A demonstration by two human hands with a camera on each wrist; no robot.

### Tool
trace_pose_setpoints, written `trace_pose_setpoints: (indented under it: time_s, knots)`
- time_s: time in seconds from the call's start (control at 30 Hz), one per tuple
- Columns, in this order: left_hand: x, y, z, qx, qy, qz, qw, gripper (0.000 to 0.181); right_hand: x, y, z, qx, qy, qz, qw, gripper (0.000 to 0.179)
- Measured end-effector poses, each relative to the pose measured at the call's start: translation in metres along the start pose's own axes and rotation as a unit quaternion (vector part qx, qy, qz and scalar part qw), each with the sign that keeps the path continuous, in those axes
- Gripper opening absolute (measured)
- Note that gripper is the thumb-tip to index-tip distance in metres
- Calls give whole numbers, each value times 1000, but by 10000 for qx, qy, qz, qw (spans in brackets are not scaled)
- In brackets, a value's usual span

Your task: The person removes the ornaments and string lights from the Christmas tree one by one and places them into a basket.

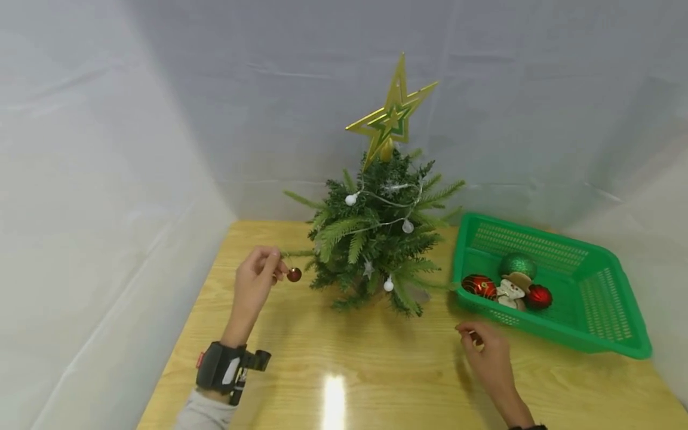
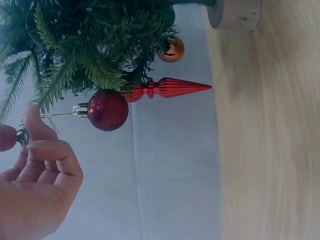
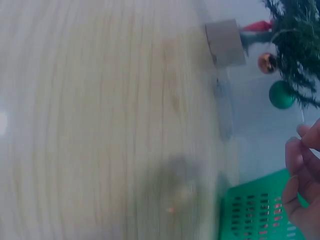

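Observation:
My left hand is at the left side of a small artificial Christmas tree, thumb and index finger on either side of a branch tip. A dark red glittery ball ornament hangs by a thin loop close beside these fingertips. In the left wrist view, the other fingers of the left hand are curled. My right hand hovers over the table in front of the green basket, its fingers loosely bent and holding nothing visible.
A gold star tops the tree, with string lights around it. Lower down hang a red finial ornament, a copper ball and a green ball. Red ornaments, a green ball and a snowman figure lie in the basket.

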State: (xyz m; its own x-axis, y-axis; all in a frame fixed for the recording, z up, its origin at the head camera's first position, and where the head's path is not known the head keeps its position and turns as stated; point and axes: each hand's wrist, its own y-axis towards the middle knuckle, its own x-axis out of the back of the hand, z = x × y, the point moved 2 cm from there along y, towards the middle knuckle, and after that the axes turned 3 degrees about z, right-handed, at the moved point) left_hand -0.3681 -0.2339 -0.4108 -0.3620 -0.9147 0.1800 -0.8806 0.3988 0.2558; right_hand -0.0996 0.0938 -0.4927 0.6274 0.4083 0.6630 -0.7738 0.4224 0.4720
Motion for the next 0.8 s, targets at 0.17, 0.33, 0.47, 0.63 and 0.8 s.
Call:
trace_pose_setpoints:
  time_s: [0.17, 0.33, 0.47, 0.63, 0.8]
  knots:
    - [-1, -10, -5, -442, 221, 91, 9987, 23, -10, -2, 12, 40, 178, 50, 9998, 27]
    - [-3, -19, -12, -630, 525, 162, 9965, 19, -25, -4, 28, 38, 542, 196, 9983, 27]
    - [-7, -25, -15, -577, 760, 271, 9951, 15, -35, -4, 46, 281, 920, 259, 9950, 30]
    - [-11, -37, -21, -677, 892, 440, 9927, 12, -46, 0, 70, 693, 1114, 273, 9910, 34]
    - [-18, -54, -26, -749, 732, 601, 9927, 11, -54, 3, 96, 1038, 1320, 338, 9852, 32]
